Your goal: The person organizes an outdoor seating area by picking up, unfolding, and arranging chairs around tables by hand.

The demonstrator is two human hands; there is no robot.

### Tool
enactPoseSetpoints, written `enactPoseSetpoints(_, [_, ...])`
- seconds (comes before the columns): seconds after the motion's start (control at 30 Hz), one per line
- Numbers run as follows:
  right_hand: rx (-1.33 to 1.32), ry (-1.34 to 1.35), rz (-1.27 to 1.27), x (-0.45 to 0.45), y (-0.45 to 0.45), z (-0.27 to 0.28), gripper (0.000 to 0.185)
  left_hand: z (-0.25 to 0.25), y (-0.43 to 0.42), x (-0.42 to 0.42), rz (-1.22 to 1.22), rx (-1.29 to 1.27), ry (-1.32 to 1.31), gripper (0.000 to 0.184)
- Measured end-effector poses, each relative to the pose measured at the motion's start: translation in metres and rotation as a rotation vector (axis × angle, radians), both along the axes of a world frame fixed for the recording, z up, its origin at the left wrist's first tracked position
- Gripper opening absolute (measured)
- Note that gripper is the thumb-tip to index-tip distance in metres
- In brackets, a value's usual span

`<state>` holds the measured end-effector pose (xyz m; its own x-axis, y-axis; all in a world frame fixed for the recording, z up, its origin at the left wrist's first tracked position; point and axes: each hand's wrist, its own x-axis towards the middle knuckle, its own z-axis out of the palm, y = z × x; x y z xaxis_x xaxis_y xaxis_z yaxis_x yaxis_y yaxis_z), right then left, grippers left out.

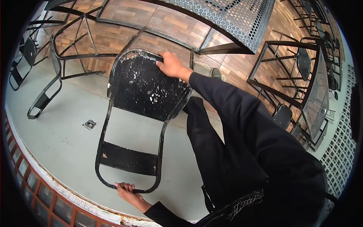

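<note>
A black metal chair (147, 85) with a worn, white-flecked seat is in front of me, its backrest (128, 159) toward the bottom of the view. My left hand (130, 195) is wrapped round the top bar of the backrest frame. On the far edge of the seat, my right hand (172, 66) grips the rim, with the thumb on top and the other fingers partly hidden. Most of the chair's legs are hidden below the seat. I cannot tell whether they touch the floor.
A perforated metal table (234, 22) stands close beyond the chair. Another black chair (47, 94) is at left, and a second table (317, 90) at right. Red-framed window panes (49, 198) run along lower left. A drain (90, 124) is in the grey floor.
</note>
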<state>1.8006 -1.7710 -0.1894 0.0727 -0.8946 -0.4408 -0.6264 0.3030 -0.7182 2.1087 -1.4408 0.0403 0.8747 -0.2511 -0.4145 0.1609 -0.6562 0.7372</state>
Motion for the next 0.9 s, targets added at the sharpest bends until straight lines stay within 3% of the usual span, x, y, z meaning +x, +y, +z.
enactPoseSetpoints(0.17, [0.001, 0.034, 0.003, -0.022, -0.036, -0.003, 0.032, -0.028, -0.03, -0.019, -0.014, -0.088, 0.079, 0.04])
enactPoseSetpoints(0.7, [-0.135, 0.118, 0.056, -0.091, -0.105, -0.111, 0.034, -0.022, -0.161, -0.07, -0.26, -0.174, 0.287, 0.035])
enactPoseSetpoints(0.9, [-0.193, 0.065, 0.07, -0.107, -0.12, -0.115, 0.039, -0.03, -0.207, -0.08, -0.265, -0.154, 0.265, 0.035])
